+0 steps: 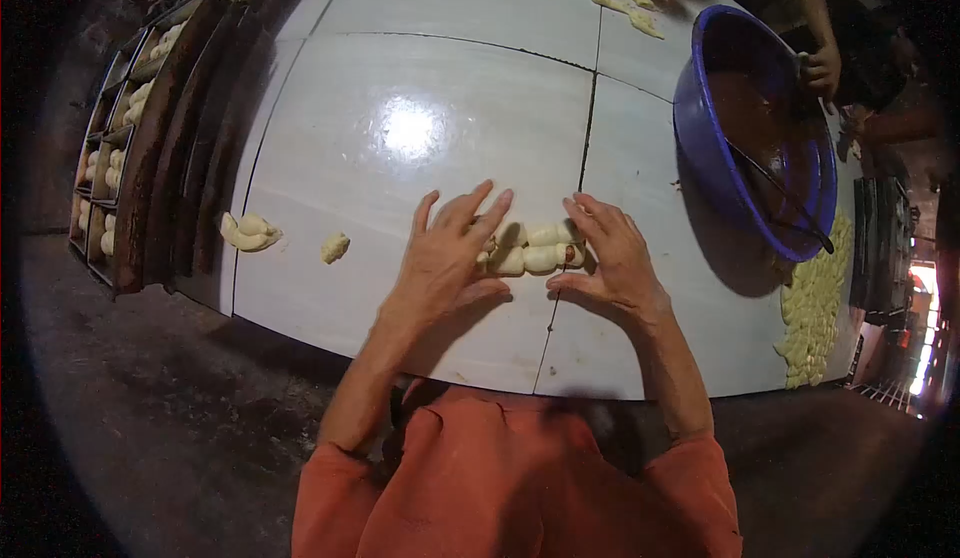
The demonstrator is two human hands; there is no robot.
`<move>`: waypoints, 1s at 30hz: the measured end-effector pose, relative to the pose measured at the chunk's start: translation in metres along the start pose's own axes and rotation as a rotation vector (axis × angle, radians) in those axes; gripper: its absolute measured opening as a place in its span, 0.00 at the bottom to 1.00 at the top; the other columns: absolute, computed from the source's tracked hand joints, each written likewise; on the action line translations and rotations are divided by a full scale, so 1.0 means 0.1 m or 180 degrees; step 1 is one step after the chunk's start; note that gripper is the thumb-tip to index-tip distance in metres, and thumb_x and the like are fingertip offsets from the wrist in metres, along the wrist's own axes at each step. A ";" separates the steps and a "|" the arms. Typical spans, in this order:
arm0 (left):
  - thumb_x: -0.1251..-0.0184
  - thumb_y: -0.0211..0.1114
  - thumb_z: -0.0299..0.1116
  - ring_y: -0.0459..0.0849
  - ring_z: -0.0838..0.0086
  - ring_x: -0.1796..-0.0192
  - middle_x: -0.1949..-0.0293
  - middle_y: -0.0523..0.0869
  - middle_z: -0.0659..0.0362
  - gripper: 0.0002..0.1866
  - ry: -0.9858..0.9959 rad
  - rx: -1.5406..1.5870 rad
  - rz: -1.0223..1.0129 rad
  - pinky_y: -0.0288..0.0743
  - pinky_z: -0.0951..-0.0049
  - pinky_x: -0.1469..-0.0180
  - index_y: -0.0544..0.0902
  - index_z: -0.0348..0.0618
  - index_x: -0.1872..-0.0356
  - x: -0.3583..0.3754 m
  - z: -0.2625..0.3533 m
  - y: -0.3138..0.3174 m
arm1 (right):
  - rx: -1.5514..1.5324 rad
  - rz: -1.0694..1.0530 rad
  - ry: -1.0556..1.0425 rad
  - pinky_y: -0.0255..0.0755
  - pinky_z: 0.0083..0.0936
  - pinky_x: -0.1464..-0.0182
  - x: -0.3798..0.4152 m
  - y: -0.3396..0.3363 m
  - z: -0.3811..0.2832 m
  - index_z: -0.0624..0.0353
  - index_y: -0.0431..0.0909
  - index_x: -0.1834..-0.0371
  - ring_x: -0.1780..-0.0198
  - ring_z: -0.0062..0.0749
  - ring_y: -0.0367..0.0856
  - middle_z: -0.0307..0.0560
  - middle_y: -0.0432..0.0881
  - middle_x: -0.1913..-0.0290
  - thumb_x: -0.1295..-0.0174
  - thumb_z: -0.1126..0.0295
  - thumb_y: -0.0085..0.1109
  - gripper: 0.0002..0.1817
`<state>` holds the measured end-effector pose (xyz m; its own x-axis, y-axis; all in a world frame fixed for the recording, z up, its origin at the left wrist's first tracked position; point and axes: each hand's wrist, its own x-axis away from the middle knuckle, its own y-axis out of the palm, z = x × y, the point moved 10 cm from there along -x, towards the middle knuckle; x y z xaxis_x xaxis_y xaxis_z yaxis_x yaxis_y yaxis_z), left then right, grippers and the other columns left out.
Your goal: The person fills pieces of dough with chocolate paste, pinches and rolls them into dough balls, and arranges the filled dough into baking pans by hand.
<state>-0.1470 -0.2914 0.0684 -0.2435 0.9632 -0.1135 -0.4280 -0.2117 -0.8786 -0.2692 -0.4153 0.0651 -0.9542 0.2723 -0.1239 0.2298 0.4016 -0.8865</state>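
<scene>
Two rows of small pale dough rolls (540, 259) lie side by side on the table in front of me, with a brown filling showing at the right end. My left hand (448, 248) is around the left end, fingers spread and thumb apart, hiding part of the rolls. Around the right end, my right hand (617, 258) has its thumb on the near side and its fingers on the far side. Whether either palm presses on the dough cannot be made out. Left of my left hand are a small dough scrap (335, 248) and a larger dough piece (250, 232).
A blue basin (690, 108) with brown filling and a long-handled utensil stands at the right, another person's hand (822, 70) by its rim. Flattened dough pieces (815, 308) cover the right edge. Dough strips (625, 3) lie at the back. Trays of rolls (125, 158) stand left.
</scene>
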 end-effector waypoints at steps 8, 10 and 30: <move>0.57 0.80 0.54 0.82 0.56 0.46 0.39 0.78 0.51 0.53 -0.0061 0.0539 0.0130 0.78 0.60 0.45 0.68 0.50 0.26 0.19 -0.37 -0.03 | 0.0320 0.0136 -0.1048 0.71 0.36 0.48 -0.17 0.31 -0.27 0.58 0.74 0.33 0.48 0.41 0.79 0.52 0.77 0.41 0.49 0.25 0.58 0.51; 0.55 0.79 0.53 0.84 0.59 0.47 0.41 0.78 0.52 0.50 -0.0063 0.0708 0.0089 0.81 0.62 0.48 0.69 0.48 0.27 0.11 -0.34 -0.03 | 0.0312 0.0169 -0.1115 0.71 0.36 0.49 -0.20 0.34 -0.28 0.58 0.74 0.34 0.50 0.40 0.79 0.51 0.77 0.42 0.48 0.26 0.59 0.50; 0.50 0.67 0.31 0.83 0.47 0.52 0.57 0.84 0.43 0.20 -0.0418 0.1817 -0.0582 0.77 0.54 0.49 0.82 0.35 0.54 0.03 -0.28 0.08 | -0.1616 -0.0637 0.0398 0.80 0.32 0.62 -0.41 0.36 -0.41 0.64 0.84 0.59 0.64 0.36 0.86 0.49 0.86 0.64 0.50 0.64 0.78 0.20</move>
<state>-0.1266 -0.2858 0.0476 -0.2120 0.9715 0.1057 -0.8627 -0.1352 -0.4872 -0.2140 -0.3762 0.0561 -0.9658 0.2366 0.1060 0.1394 0.8184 -0.5575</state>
